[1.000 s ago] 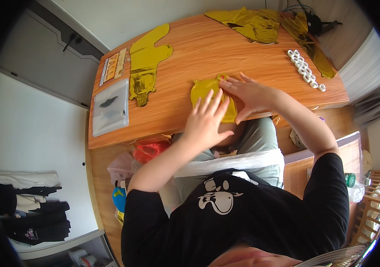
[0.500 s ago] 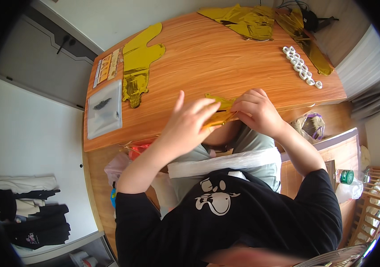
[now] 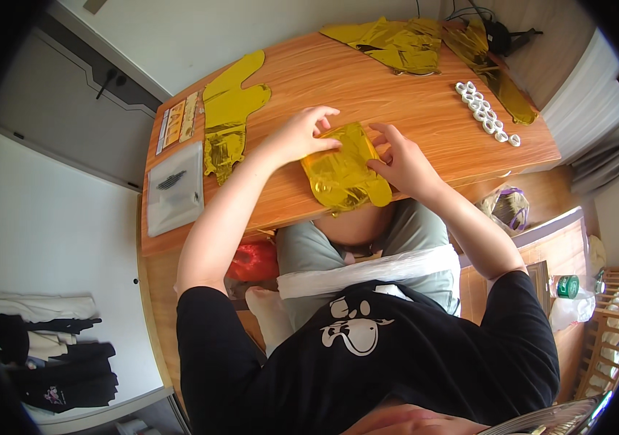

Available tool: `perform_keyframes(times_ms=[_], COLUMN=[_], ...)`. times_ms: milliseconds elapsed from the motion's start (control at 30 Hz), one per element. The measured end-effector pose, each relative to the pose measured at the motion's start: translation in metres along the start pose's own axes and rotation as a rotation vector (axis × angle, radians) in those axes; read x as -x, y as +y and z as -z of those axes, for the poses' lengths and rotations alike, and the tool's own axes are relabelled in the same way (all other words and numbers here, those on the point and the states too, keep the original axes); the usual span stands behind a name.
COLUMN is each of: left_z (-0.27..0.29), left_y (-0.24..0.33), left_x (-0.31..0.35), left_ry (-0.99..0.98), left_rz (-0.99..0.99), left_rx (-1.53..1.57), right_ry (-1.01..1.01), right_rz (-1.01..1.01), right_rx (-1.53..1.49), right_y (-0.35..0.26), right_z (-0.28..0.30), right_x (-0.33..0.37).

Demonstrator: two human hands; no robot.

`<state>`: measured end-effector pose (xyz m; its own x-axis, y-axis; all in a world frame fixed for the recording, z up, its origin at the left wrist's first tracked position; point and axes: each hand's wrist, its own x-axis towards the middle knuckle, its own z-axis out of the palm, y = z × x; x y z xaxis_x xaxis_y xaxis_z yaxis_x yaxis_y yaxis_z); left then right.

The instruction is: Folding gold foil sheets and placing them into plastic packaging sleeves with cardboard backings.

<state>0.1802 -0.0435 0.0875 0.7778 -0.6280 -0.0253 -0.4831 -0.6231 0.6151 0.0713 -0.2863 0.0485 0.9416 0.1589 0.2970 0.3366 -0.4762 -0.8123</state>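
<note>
Lowered since the earlier frame, the gold foil piece (image 3: 344, 172) lies flat at the near edge of the wooden table (image 3: 396, 87). Left hand (image 3: 302, 134) and right hand (image 3: 400, 161) press it, fingers spread. Farther: foil sheets (image 3: 231, 116), white rings (image 3: 485, 114); white wall left.

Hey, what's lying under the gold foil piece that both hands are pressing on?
The gold foil piece rests on the wooden table, its near end overhanging the edge. Anything directly beneath it is covered.
</note>
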Motion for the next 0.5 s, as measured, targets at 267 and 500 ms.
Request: perform_keyframes(times_ms=[267,500], left_z=[-0.045,-0.057], left_y=[-0.028,-0.037], left_x=[0.011,0.01], left_ry=[0.036,0.074], left_rz=[-0.333,-0.362], left_rx=[-0.35,-0.398], right_ry=[-0.021,-0.156], right_rz=[0.053,0.229], right_rx=[0.112,0.275], right_y=[0.003,0.035], right_z=[0.009,0.037], right_x=[-0.009,-0.046])
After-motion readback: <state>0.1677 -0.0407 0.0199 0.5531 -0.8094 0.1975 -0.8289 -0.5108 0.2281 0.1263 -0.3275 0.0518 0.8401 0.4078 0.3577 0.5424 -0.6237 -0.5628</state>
